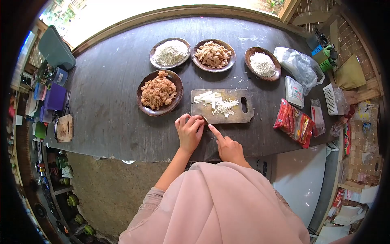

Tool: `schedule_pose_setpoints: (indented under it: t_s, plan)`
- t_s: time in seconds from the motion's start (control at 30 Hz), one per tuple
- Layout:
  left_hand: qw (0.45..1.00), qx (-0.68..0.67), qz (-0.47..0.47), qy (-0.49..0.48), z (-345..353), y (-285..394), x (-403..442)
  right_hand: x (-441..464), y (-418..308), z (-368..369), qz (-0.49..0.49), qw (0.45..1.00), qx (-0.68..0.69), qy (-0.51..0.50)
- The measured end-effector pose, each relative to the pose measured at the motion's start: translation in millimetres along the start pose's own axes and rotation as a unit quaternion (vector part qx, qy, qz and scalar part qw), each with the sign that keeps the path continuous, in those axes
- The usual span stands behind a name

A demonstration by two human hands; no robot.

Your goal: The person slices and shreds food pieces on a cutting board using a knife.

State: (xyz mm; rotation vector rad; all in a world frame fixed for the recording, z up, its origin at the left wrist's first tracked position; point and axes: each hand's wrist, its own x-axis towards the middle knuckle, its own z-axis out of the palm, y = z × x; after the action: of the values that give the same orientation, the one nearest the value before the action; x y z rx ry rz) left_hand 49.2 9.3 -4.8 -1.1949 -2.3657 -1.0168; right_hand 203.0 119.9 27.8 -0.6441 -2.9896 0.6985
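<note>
A wooden cutting board (pixel 198 110) with a handle slot lies near the table's front edge. On it are pale flat strips (pixel 208 97) and a heap of thin white slivers (pixel 226 106). My left hand (pixel 190 132) is at the board's lower left corner, fingers bent and drawn together; what they press on is hidden. Close by on the right, my right hand (pixel 230 149) has its index finger stretched toward the left fingertips and the other fingers curled under. A small brownish edge (pixel 206 120) shows between the two hands, too thin to name.
Behind the board stand a bowl of brown pieces (pixel 158 91), another bowl of brown pieces (pixel 213 55), and two bowls of white shreds (pixel 170 53) (pixel 262 64). Red packets (pixel 294 122), a white packet (pixel 294 92) and a plastic bag (pixel 300 67) lie right. A purple container (pixel 55 96) stands left.
</note>
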Motion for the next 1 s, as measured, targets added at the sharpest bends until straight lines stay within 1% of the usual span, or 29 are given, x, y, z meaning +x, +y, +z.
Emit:
schedule_pose_setpoints:
  t_s: [0.13,0.2,0.4,0.43,0.5,0.63,0.73,0.8,1.0]
  plan:
    - [1.000,0.013,-0.007,0.002,-3.1,4.5,3.1,13.0,-2.4,4.4,-0.010,1.000,-0.001,0.018]
    - [1.000,0.021,-0.017,0.005,-3.0,6.9,1.4,11.2,-1.9,2.6,-0.001,1.000,-0.027,-0.003]
    - [1.000,0.013,-0.018,0.008,-1.0,5.6,0.9,-8.0,6.0,-4.5,0.006,0.999,-0.016,-0.027]
    - [1.000,0.011,-0.017,0.008,-0.9,5.5,1.8,-3.9,5.5,-3.5,0.006,1.000,-0.016,-0.026]
    - [1.000,0.016,-0.018,0.005,-1.7,5.8,1.2,8.5,2.0,0.7,-0.020,1.000,0.000,0.010]
    - [1.000,0.015,-0.023,0.003,-1.6,5.6,1.3,13.3,0.3,-3.6,-0.015,1.000,0.013,-0.005]
    - [1.000,0.012,-0.027,0.006,-1.3,5.7,0.5,3.6,5.1,-12.0,-0.019,1.000,-0.009,-0.008]
    - [1.000,0.004,-0.021,0.013,-1.4,5.9,1.8,2.2,6.3,-16.8,0.003,1.000,-0.008,-0.017]
    - [1.000,-0.002,-0.024,0.012,0.9,4.0,1.2,4.5,15.7,-19.1,0.009,1.000,0.019,0.005]
